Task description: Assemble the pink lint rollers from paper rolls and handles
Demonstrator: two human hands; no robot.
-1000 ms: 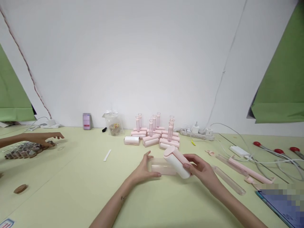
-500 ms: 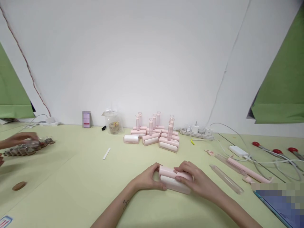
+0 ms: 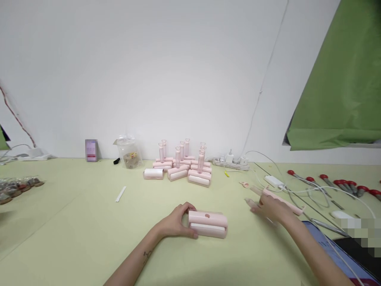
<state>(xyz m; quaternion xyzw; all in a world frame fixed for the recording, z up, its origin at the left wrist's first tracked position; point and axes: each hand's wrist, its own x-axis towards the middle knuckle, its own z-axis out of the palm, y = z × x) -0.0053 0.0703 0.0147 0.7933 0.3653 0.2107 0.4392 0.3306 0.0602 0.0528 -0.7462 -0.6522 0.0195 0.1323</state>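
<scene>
Your left hand (image 3: 176, 222) grips that pink-and-white cylindrical plastic case (image 3: 212, 221) on the pale-green table (image 3: 89, 246), top hole bare; several similar cases (image 3: 199, 179) behind it already have clear-pink upright handles (image 3: 201, 161). Right of it, your right hand (image 3: 271, 207)'s too blurred to tell its grip.

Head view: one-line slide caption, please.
Left hand holds a pink-and-white case; right hand, blurred, is at a clear tube; similar cases lie behind.
</scene>
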